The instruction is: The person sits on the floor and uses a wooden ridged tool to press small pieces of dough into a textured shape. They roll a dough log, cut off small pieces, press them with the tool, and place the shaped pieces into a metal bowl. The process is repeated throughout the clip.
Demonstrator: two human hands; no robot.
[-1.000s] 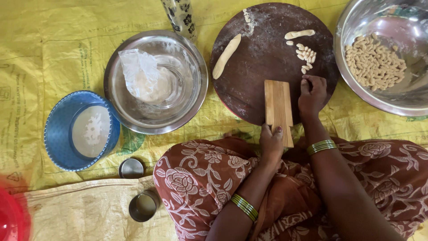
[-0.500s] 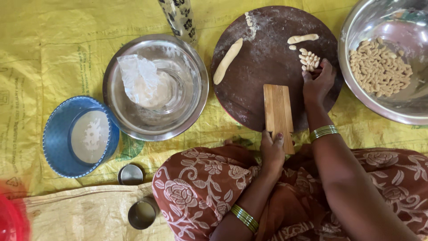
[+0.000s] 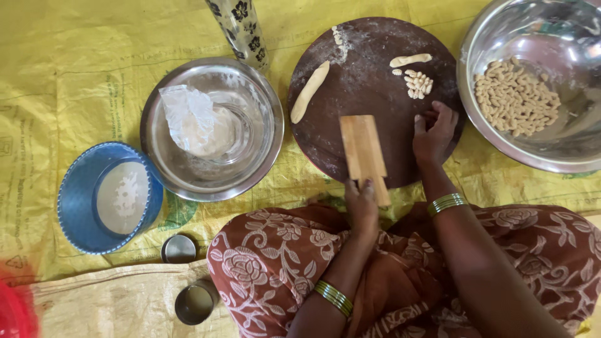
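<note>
One view only, from the head camera looking down. Left hand (image 3: 362, 209) pins the near end of a small wooden board (image 3: 364, 153), fingers pressed onto it, apparently to keep it from sliding; the board lies tilted on the near edge of a round dark slab (image 3: 350, 125) dusted with flour. Right hand (image 3: 433, 133) rests on the slab just right of the board, fingers curled narrow; whether a bit of dough sits under them cannot be told. Small cut dough pieces (image 3: 418, 83) lie in a cluster just beyond that hand, within easy reach, with a short dough roll (image 3: 410, 60) behind them and a longer dough rope (image 3: 309, 91) at the slab's left side. Far right, a large steel bowl (image 3: 494, 37) holds a heap of shaped pieces (image 3: 514, 99), placed close to the working hand. Left of the slab, a second steel bowl (image 3: 263, 112) holds a dough lump under a plastic bag (image 3: 188, 119), likely against drying. Further left stands a blue basket (image 3: 75, 213). Two small steel cups (image 3: 179, 249) sit near the knee. All rests on a yellow sheet (image 3: 75, 75).
</note>
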